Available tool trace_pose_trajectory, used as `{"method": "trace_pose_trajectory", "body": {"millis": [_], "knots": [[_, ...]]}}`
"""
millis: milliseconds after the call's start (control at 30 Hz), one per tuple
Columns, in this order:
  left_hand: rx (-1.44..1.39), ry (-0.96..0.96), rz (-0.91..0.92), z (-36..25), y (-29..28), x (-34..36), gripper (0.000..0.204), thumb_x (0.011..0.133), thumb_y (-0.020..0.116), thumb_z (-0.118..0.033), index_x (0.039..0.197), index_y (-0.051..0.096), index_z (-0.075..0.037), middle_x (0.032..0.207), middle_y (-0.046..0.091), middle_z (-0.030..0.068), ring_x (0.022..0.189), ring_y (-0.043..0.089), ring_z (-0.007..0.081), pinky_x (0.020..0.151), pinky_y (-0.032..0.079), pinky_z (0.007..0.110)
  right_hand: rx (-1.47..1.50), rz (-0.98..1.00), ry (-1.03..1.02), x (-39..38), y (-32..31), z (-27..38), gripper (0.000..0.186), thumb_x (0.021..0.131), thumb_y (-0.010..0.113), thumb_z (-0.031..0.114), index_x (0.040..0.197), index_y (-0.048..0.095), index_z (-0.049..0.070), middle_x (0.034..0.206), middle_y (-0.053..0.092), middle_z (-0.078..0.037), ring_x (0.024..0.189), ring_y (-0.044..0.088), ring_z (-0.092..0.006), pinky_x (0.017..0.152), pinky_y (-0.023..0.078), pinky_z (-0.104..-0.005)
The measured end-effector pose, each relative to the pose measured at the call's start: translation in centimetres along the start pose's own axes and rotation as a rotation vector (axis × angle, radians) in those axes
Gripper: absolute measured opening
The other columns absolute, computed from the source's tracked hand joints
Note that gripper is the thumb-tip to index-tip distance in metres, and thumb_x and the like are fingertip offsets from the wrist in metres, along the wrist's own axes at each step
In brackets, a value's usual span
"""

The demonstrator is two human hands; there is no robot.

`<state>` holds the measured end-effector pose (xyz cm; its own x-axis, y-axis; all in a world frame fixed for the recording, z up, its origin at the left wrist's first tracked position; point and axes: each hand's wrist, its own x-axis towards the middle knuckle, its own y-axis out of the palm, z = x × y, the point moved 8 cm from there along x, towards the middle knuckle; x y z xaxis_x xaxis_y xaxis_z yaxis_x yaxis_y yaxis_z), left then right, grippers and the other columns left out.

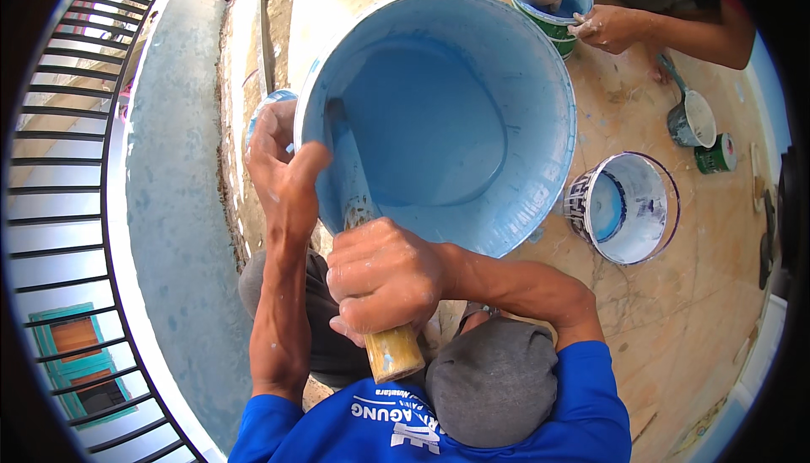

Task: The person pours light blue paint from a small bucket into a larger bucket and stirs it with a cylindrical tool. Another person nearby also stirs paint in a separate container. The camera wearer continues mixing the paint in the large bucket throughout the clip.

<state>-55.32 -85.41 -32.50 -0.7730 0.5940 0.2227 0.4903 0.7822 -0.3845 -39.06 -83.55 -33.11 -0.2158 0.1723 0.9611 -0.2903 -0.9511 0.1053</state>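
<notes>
Right hand (384,277) closed around wooden stick (371,277), whose far end dips into blue paint in the large bucket (540,66) directly ahead. Left hand (278,163) clamps the bucket's near-left rim. Small bucket (629,205) stands right of both hands.

Bright daylight, soft shadows, sharp centre, fisheye-bent dark edges.

1. On your far right a small round green can (717,156) with a white label band lies on the floor.
2. Beside your big bucket, right, a white pail (625,207) carries a dark printed label.
3. At the far edge a green-labelled tub (553,9).
</notes>
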Motion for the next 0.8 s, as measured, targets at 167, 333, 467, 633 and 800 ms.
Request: {"method": "trace_pose_trajectory", "body": {"millis": [167,333,467,633,800], "knots": [[0.002,-0.022,0.003,0.0,-0.1,0.0,0.033,0.069,0.06,-0.009,0.1,0.063,0.003,0.087,0.062,0.0055,0.079,0.056,0.0134,0.073,0.046,0.027,0.02,0.002,-0.011,-0.6,-0.2,0.7,0.032,0.058,0.079,0.023,0.068,0.052,0.01,0.065,0.043,-0.002,0.054,0.051,-0.021,0.048,0.039,-0.0357],[-0.027,-0.038,0.0,0.4,-0.2,0.1,0.034,0.07,0.059,-0.009,0.101,0.063,0.003,0.087,0.061,0.0047,0.078,0.054,0.0129,0.073,0.046,0.026,0.056,-0.099,0.034,-0.7,-1.6,1.5,0.032,0.059,0.081,0.01,0.068,0.051,0.008,0.066,0.046,-0.004,0.054,0.052,-0.0217,0.047,0.038,-0.0358],[-0.026,-0.042,0.006,0.1,0.0,0.0,0.036,0.069,0.059,-0.009,0.103,0.063,0.003,0.088,0.061,0.0046,0.079,0.054,0.0125,0.073,0.046,0.026,0.061,-0.155,0.068,0.4,-3.8,2.4,0.034,0.061,0.083,0.003,0.069,0.05,0.008,0.067,0.051,-0.005,0.053,0.053,-0.022,0.046,0.04,-0.0354],[-0.025,-0.049,0.017,0.2,0.1,0.0,0.037,0.069,0.059,-0.009,0.104,0.063,0.003,0.089,0.062,0.005,0.081,0.055,0.0128,0.075,0.046,0.026,-0.016,-0.23,-0.008,1.3,-5.4,2.7,0.035,0.063,0.083,0.002,0.068,0.049,0.007,0.067,0.052,-0.005,0.053,0.054,-0.0219,0.046,0.042,-0.0343],[-0.03,-0.033,0.019,-0.1,0.2,-0.1,0.038,0.069,0.059,-0.009,0.105,0.063,0.004,0.093,0.065,0.0068,0.084,0.058,0.0141,0.078,0.047,0.026,-0.145,-0.209,-0.055,1.6,-6.3,1.0,0.035,0.06,0.084,0.003,0.068,0.05,0.007,0.066,0.053,-0.005,0.054,0.057,-0.0214,0.047,0.044,-0.0338]]}}
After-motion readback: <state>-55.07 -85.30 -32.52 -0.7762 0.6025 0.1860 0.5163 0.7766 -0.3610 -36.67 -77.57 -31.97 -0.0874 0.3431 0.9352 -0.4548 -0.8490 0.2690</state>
